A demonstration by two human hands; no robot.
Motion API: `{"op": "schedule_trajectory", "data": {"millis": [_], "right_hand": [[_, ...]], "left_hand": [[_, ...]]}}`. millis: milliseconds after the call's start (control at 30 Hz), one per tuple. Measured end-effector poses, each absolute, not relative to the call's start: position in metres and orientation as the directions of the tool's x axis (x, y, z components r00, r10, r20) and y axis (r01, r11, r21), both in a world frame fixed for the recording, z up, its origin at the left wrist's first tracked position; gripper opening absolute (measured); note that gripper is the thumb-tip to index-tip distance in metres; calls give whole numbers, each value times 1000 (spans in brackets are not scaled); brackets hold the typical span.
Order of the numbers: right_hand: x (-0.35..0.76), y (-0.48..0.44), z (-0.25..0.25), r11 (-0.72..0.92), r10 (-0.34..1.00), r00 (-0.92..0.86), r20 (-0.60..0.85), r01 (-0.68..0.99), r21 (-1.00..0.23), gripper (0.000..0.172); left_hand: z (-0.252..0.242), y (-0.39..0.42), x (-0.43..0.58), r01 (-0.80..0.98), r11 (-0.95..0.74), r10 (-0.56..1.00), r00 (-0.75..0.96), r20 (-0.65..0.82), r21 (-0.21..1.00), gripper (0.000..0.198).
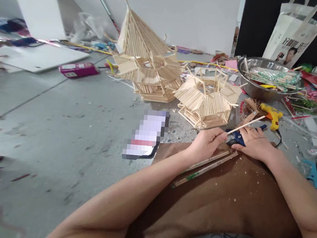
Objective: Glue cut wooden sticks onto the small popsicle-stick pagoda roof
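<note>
My left hand [208,142] is closed around a thin wooden stick [246,124], which points up and to the right. My right hand [256,141] lies with its fingers stretched over blue-handled pliers [238,137], and they partly hide the tool. Whether these fingers grip it is hard to see. Below both hands, glue-marked sticks with green specks [206,170] rest on a brown sheet [223,206] over my lap. Just beyond my hands stands a low many-sided stick model [204,104].
A taller stick model [148,70] with a pointed roof stands behind. To the right are a yellow glue gun [272,115], a steel bowl [256,91] of sticks and a white bag [291,30]. A phone [147,133] lies left of my hands. Scraps litter the floor.
</note>
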State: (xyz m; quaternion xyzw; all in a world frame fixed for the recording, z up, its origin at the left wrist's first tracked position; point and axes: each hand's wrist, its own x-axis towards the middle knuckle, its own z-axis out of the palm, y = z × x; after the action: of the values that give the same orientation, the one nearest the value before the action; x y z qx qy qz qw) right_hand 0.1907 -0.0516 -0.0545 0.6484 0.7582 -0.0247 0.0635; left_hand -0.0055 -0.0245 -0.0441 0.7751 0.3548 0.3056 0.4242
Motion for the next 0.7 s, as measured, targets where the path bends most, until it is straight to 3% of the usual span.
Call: {"op": "schedule_trajectory", "data": {"millis": [100, 200, 300, 400, 533, 700], "right_hand": [[191, -54, -50, 188, 978, -182, -103, 981, 53, 66], [189, -63, -34, 218, 976, -218, 1, 974, 59, 41], [182, -73, -20, 313, 909, -307, 282, 949, 24, 32], [175, -75, -18, 446, 730, -441, 522, 886, 125, 23], [176, -68, -27, 508, 688, -521, 504, 843, 178, 21], [175, -67, -32, 500, 732, -509, 453, 853, 150, 28]], "left_hand": [[-44, -24, -5, 328, -395, 819, 548, 168, 858, 27], [-45, -24, -4, 362, -383, 825, 548, 138, 850, 28], [-46, -25, -3, 391, -366, 825, 555, 100, 844, 29], [-46, -26, -3, 377, -378, 807, 582, 101, 846, 29], [-48, -28, -2, 407, -479, 764, 629, 141, 778, 31], [-53, -30, -3, 563, -684, 715, 643, 274, 464, 31]]}}
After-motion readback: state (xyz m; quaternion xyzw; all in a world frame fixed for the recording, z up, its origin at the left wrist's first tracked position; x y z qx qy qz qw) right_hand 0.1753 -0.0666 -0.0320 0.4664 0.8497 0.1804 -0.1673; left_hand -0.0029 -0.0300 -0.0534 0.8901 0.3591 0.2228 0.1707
